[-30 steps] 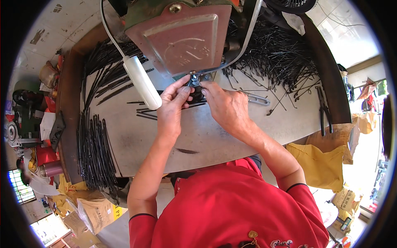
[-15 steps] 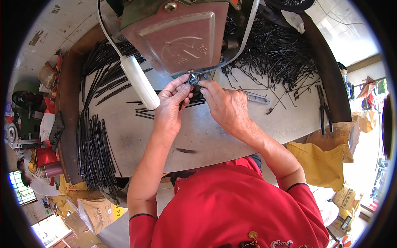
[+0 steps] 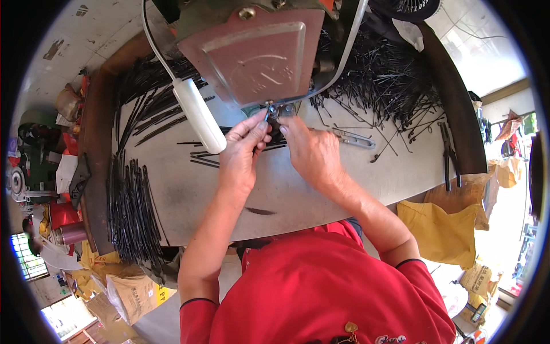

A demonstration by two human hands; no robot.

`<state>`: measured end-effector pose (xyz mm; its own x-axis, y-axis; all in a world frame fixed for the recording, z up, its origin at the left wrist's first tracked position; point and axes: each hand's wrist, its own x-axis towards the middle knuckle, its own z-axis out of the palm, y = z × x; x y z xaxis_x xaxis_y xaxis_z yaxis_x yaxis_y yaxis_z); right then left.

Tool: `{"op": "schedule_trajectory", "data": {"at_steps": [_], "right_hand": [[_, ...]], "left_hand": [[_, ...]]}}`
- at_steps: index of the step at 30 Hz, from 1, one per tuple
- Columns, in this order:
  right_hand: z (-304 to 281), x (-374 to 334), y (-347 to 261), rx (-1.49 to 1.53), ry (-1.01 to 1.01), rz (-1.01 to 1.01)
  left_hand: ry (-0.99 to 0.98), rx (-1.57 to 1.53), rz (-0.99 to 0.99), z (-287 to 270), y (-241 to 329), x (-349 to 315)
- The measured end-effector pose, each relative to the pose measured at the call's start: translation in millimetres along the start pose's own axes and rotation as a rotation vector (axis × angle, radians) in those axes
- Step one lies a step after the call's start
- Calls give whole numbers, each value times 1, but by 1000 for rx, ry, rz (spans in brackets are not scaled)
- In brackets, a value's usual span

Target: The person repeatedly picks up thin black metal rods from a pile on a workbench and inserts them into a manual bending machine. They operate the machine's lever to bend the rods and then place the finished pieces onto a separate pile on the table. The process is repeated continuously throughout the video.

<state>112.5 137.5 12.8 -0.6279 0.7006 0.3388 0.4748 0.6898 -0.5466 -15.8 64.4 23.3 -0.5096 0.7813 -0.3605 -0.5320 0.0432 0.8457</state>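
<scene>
Both hands up at the machine's nose, fingertips meeting at one small spot. Left hand pinching a small dark metal piece between thumb and forefinger, other fingers curled under, wrist cocked upward. Right hand closing in from the other side, forefinger and thumb pressed toward the same piece, knuckles up, palm down over the table. Hard to tell whether gripping the piece or only steadying it. Held high and close to the mouth of the press, probably to seat the part squarely under the working point, one hand feeding, the other guiding. Forearms running up from the lower edge, elbows wide, red sleeves below.

Just left of the left hand, white handle of the lever, slanting down, within easy reach but untouched. Beside the right hand, flat metal tool lying on the table. A few thin black rods loose under the left wrist, likely next in line. Further out, neat bundle of black rods along the left edge, tangled heap of black wire pieces at the far right, pliers near the right rim, yellow sack beyond the table
</scene>
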Motion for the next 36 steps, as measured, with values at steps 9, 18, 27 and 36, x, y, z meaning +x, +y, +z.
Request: {"op": "schedule_trajectory", "data": {"at_steps": [9,18,27,36], "right_hand": [[1,-1,0,53,-17,21],[16,-7,2,144,37,-2],[11,0,4,159,26,25],[14,-5,1,164,5,66]], "left_hand": [[18,-12,41,6,-1,-4],[16,-46,5,0,-5,-5],[25,-53,44,8,-3,-1],[-1,-70,22,4,-2,-1]]}}
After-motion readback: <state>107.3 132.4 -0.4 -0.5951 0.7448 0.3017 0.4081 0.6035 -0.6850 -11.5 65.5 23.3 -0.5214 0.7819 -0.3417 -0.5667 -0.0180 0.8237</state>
